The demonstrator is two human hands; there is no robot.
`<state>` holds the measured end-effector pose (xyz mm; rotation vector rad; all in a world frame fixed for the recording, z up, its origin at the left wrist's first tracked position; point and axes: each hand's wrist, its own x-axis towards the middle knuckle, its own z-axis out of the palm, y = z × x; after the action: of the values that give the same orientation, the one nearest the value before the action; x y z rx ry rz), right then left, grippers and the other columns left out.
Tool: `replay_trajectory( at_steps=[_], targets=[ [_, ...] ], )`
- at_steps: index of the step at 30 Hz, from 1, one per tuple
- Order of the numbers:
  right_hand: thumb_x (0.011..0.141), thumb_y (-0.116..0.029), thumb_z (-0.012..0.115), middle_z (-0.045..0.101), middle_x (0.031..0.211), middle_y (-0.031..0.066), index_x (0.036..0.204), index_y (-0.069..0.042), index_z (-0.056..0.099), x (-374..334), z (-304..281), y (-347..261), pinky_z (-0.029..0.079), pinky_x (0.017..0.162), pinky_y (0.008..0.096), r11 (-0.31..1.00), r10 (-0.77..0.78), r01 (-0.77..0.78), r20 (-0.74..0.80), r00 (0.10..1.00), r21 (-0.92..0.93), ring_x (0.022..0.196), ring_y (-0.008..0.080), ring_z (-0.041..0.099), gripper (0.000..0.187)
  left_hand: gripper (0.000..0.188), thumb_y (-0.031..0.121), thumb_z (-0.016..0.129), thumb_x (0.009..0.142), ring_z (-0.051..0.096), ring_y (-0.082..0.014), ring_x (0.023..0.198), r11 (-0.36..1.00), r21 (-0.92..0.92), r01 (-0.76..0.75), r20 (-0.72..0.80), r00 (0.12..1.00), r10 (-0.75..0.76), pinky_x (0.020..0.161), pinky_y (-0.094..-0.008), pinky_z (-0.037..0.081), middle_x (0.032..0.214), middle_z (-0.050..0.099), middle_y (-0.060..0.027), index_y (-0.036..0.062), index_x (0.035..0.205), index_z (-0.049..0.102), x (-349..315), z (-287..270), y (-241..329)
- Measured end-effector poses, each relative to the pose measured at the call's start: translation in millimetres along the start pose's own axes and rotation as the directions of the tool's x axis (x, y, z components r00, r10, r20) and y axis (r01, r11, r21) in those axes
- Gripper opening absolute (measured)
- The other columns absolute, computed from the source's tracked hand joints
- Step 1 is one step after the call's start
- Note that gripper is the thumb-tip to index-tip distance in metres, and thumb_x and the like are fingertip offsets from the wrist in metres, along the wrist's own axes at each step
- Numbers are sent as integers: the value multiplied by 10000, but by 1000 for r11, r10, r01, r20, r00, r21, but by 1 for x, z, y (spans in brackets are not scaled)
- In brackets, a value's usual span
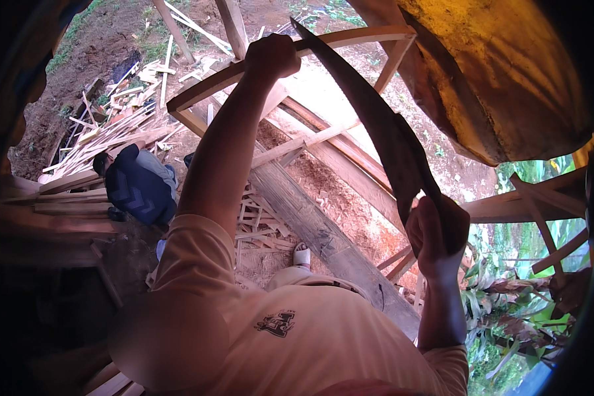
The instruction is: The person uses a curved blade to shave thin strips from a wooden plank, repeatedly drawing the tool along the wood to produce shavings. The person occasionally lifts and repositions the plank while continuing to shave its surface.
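Raised in front of me, my left hand [272,56] is closed around a pale wooden strip [356,37], which looks bowed in this view. My right hand [437,228] grips the handle of a handsaw [366,99] at the right. Its long dark blade tapers up and to the left, and the tip reaches the strip just right of my left fist. Whether the teeth touch the wood, I cannot tell. The fingers of both hands are wrapped round what they hold.
A thick plank [330,241] runs diagonally below my arms. Another person [138,185] bends down at the left by a heap of wooden offcuts [122,125]. An orange tarp [495,72] hangs at the upper right, above a horizontal beam [534,201] and plants.
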<state>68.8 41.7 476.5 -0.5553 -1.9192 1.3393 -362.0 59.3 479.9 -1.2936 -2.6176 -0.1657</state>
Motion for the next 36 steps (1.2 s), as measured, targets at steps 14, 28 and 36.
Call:
replay_trajectory(
  at_steps=[14, 28, 36],
  targets=[
    [1059, -209, 679, 511, 580, -44, 800, -44, 643, 122, 95, 34, 304, 462, 230, 971, 94, -82, -42, 995, 224, 484, 23, 435, 309, 385, 255, 612, 856, 758, -342, 1067, 998, 0, 63, 58, 996, -63, 947, -496, 601, 1127, 779, -149, 88, 1168, 763, -12, -8, 23],
    [941, -88, 606, 519, 579, 77, 833, 44, 658, -67, -31, -8, 360, 469, 341, 982, -29, 44, 83, 996, -184, 454, 194, 498, 178, 423, 289, 600, 887, 736, -366, 1125, 996, 29, 80, 58, 995, -81, 999, -501, 584, 1183, 758, -203, 23, 1182, 744, 2, -9, 3],
    [1092, -180, 577, 406, 550, -36, 745, -51, 528, 40, 40, 19, 213, 429, 259, 998, 11, -5, -84, 996, 69, 445, 38, 339, 373, 356, 284, 616, 877, 768, -359, 1004, 999, 0, -40, -22, 999, 40, 916, -512, 612, 1065, 767, -200, 36, 1081, 771, -25, -4, 32]
  ],
)
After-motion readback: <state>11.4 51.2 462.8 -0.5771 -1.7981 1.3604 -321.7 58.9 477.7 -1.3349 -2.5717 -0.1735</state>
